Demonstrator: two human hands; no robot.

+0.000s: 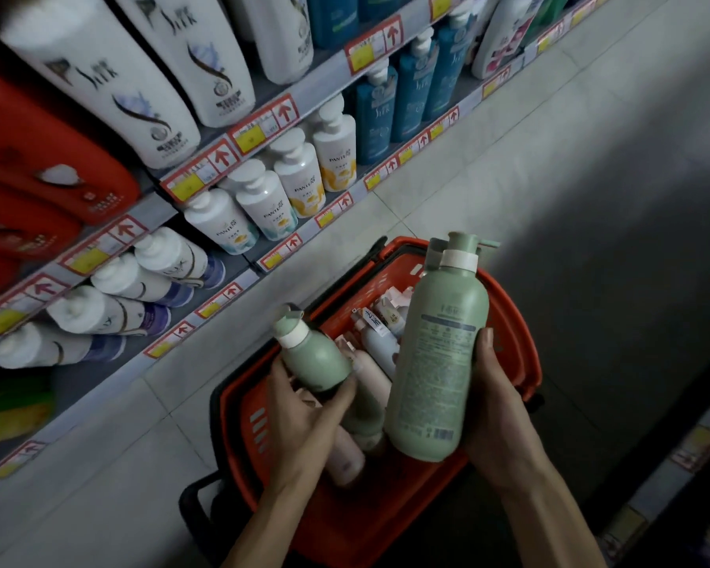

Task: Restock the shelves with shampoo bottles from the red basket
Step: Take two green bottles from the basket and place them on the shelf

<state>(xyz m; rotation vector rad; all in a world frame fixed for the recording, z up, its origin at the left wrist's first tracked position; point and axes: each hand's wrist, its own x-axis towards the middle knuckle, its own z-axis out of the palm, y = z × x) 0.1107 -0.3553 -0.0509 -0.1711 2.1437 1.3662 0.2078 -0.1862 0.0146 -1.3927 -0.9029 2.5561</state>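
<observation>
A tall pale green plastic pump bottle [435, 362] is held upright at lower centre of the frame. It is clasped from its right side by the right hand [497, 407], with the thumb pressed against the printed label. Just to its left, a smaller pale green pump bottle [316, 358] is gripped near its base by the left hand [304, 420], the fingers curled round it. Both bottles are held above a red plastic shopping basket [521, 342], which is set on a floor of pale grey tiles [509, 157] and is loaded with pink and white bottles [369, 375].

The left half of the frame is crossed diagonally by grey store shelves [238, 276] edged with red-and-yellow price labels. White bottles with yellow and teal labels [300, 178] are ranged at centre left, dark teal pump bottles [376, 112] at upper centre, and tall white bottles [111, 88] at upper left. The aisle is dimly lit, and the right side is left in shadow.
</observation>
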